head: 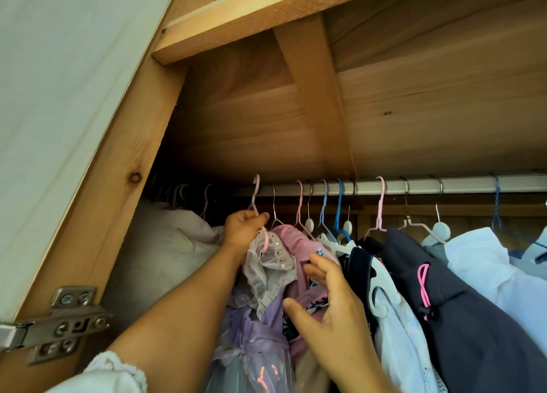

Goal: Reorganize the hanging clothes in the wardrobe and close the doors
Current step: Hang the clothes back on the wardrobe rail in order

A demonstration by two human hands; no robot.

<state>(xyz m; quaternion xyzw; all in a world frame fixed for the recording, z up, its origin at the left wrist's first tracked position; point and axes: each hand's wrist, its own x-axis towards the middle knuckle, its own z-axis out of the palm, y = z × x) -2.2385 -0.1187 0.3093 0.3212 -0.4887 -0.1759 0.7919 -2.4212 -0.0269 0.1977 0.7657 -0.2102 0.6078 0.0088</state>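
My left hand (243, 228) grips the neck of a pink hanger (256, 198) whose hook stands at the rail (461, 184); I cannot tell whether it rests on it. A pale sheer garment with sequins (268, 264) hangs from that hanger over a lilac dress (260, 330). My right hand (331, 304) is spread with relaxed fingers against a pink garment (291, 241) just to the right. Further along the rail hang a white garment (396, 333), a dark jacket with a pink cord (444, 280) and a white shirt (485, 262), on pink, blue, white and metal hangers.
The wooden wardrobe frame (118, 167) and a metal door hinge (59, 321) are at the left. A wooden shelf (266, 16) runs overhead. A bulky white item (165, 244) fills the far left of the rail space, with more hangers behind it.
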